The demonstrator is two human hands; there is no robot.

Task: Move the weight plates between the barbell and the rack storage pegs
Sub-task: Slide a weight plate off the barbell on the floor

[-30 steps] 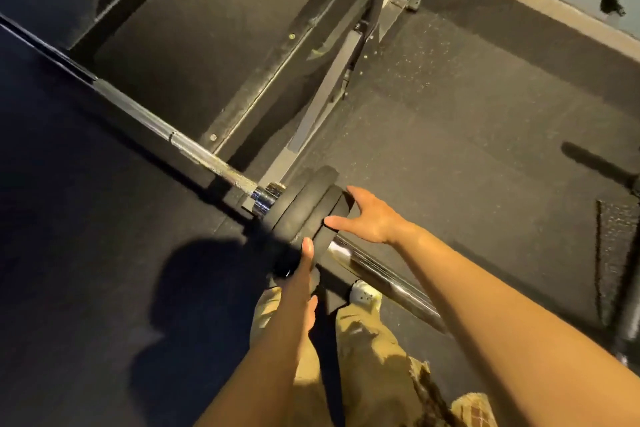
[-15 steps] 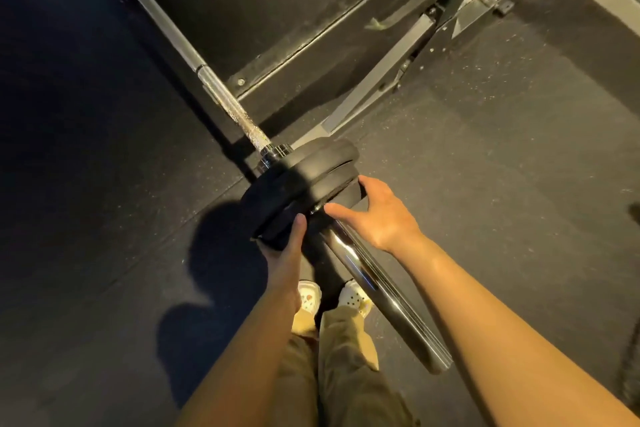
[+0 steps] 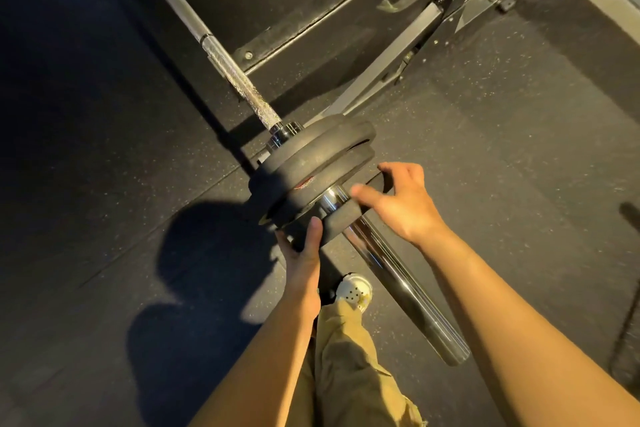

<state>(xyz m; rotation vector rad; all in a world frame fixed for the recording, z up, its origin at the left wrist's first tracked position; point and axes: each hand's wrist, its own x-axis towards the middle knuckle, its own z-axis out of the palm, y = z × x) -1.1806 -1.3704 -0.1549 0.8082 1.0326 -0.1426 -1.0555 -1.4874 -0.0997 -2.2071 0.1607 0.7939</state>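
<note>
Three black weight plates (image 3: 311, 163) stacked on the chrome barbell sleeve (image 3: 398, 281), just outboard of the collar, plus a smaller outermost plate (image 3: 341, 218) drawn slightly apart from them. Left hand (image 3: 301, 260) curled round that plate's lower rim, right hand (image 3: 401, 204) gripping its upper edge. Bare sleeve beyond to its end, over dark rubber floor (image 3: 485, 149).

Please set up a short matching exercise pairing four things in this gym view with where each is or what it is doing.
Things:
1. left hand
2. right hand
3. outermost weight plate
4. white shoe

States:
A. on the floor beneath the barbell sleeve
B. grips the plate's lower edge, thumb on its rim
C. pulled apart from the other plates, still on the sleeve
D. holds the plate's upper right edge

Pairs: 1-B, 2-D, 3-C, 4-A
</note>
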